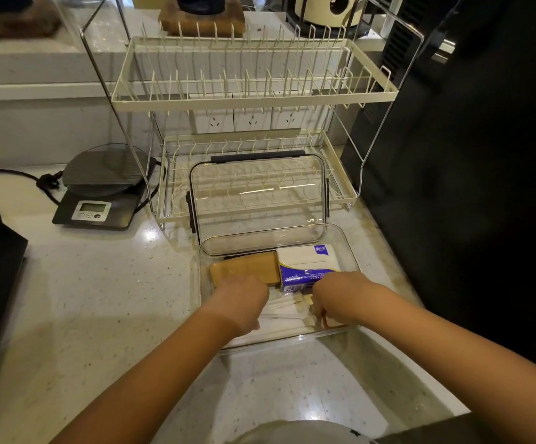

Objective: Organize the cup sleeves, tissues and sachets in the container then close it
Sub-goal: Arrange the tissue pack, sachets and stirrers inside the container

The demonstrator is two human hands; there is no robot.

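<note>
Both hands are lowered into the clear container point(343, 241).
White sachets point(284, 310) are gripped by the curled left hand point(242, 304) and right hand point(337, 296), near the tissues point(306, 265) and cup sleeves point(244, 269).

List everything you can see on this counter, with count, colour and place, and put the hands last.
container: one, clear, front centre of the counter, open.
lid: one, clear with dark clips, propped upright behind the container.
cup sleeves: one stack, brown, back left of the container.
tissues: one pack, white and blue, back right of the container.
sachets: several, white, front of the container between the hands.
dish rack: one, cream, two tiers, behind the container.
scale: one, dark grey, left of the rack.
sockets: three, white, on the wall behind the rack.
counter: one, pale speckled.
hands: left and right, both in the container on the sachets.
</note>
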